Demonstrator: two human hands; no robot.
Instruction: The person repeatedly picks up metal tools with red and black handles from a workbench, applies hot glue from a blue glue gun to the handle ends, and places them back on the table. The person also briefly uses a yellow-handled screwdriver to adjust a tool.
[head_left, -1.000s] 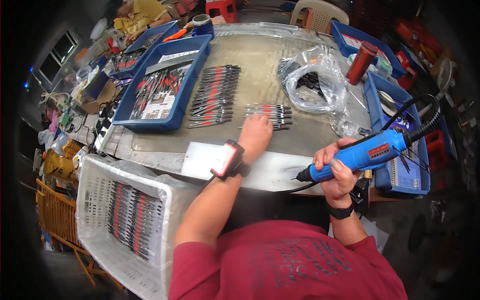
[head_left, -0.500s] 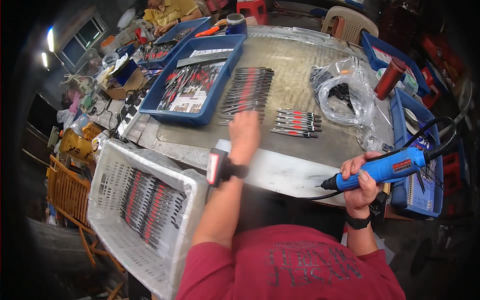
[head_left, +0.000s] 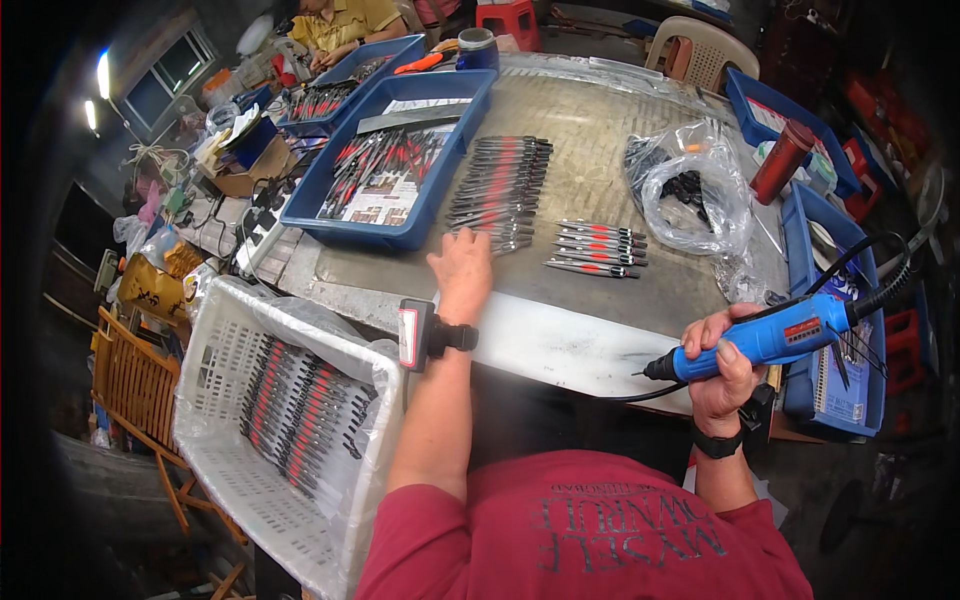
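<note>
My left hand is at the near end of a long row of silver, red and black pens on the worktable. Its fingers are closed around the left end of the nearest pen, whose other end points right. My right hand grips a blue electric screwdriver, its thin bit pointing left above the table's front edge. Between the hands and slightly farther away lies a smaller group of similar pens, side by side. A white strip runs along the table's near edge.
A blue tray of loose pens stands behind my left hand. A white plastic crate with rows of pens is at the near left. Right of the pens are a clear bag of black parts and a red cylinder. Another person sits far left.
My left hand has moved a little left and toward me, to the left end of the nearest pens in the row. The right hand and screwdriver have stayed put.
</note>
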